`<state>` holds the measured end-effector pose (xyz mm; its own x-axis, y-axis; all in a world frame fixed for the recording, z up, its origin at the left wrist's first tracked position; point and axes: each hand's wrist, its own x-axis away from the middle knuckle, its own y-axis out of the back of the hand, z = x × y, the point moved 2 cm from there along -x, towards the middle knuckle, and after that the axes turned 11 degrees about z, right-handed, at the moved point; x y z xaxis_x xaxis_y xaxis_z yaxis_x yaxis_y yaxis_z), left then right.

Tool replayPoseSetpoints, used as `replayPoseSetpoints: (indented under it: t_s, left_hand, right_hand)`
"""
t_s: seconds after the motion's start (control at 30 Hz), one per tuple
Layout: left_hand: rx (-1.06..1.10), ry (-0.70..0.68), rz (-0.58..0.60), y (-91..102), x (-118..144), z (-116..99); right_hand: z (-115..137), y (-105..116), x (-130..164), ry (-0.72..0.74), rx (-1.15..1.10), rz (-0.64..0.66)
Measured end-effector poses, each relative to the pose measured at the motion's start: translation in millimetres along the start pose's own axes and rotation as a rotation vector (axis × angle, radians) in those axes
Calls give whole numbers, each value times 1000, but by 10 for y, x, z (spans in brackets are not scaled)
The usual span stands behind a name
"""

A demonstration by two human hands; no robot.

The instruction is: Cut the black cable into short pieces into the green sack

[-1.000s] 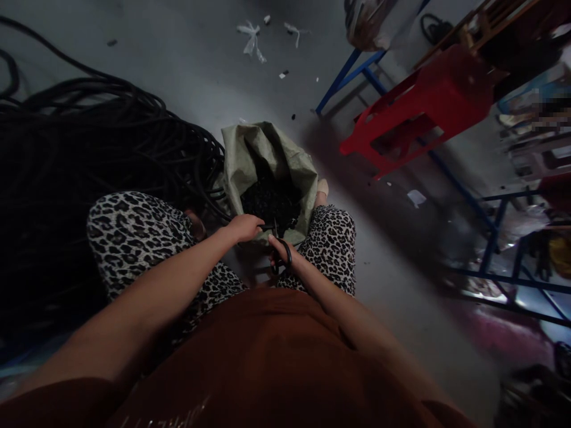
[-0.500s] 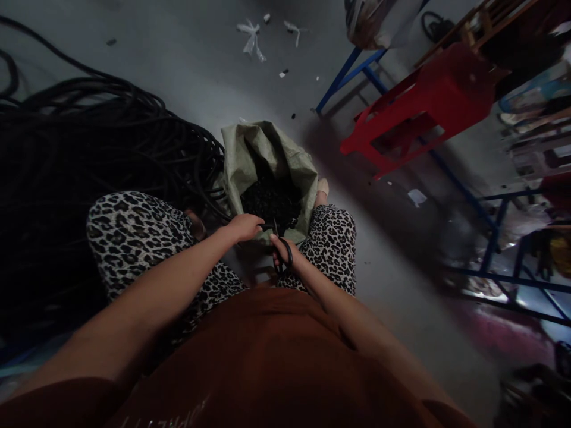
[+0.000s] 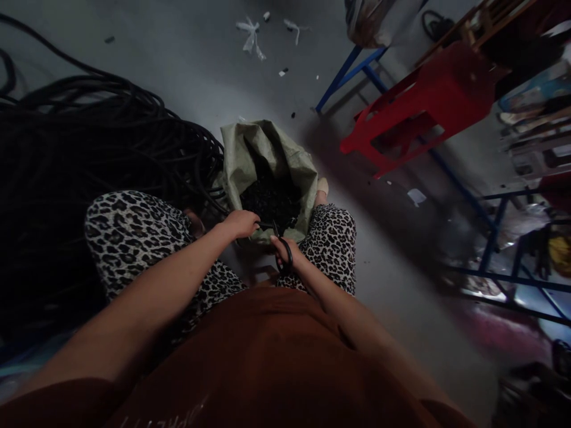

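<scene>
Between my knees stands an open woven sack [image 3: 232, 160], with many small black pieces [image 3: 272, 199] lying inside. Over its near rim my left hand [image 3: 243, 224] is closed on a black rubber hose [image 3: 266, 225], whose end sticks out to the right of my fingers. My right hand [image 3: 285, 249] grips black-handled scissors [image 3: 289, 257]. Their blades point up at the hose end, and I cannot tell whether they touch it. On the left, a large heap of long black hoses [image 3: 134, 101] reaches up to the sack's side.
A red plastic stool [image 3: 450, 107] lies tilted at the right, beside blue metal frame legs [image 3: 341, 77]. Scraps of white plastic [image 3: 250, 35] are scattered on the grey floor [image 3: 200, 47]. Shelving with assorted goods stands along the right edge.
My left hand has shifted slightly left and up, and more of the hose shows past its fingers. The right hand with the scissors has barely moved.
</scene>
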<state>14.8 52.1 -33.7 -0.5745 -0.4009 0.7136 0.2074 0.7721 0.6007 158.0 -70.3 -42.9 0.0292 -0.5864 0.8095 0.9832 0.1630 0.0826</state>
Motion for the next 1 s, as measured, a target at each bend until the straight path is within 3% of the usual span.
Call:
replayPoseSetpoints:
  t_s: [0.33,0.7,1.0]
  left_hand:
    - [4,4,7,-26,-39,31]
    - [16,57,9,50,14,44]
    - [24,53,-38,38,-6,58]
  right_hand:
    - [11,11,34,4,50,7]
    - [-34,30,28,1,-53,-32]
    - [-108,0,-46,-33,-128,103]
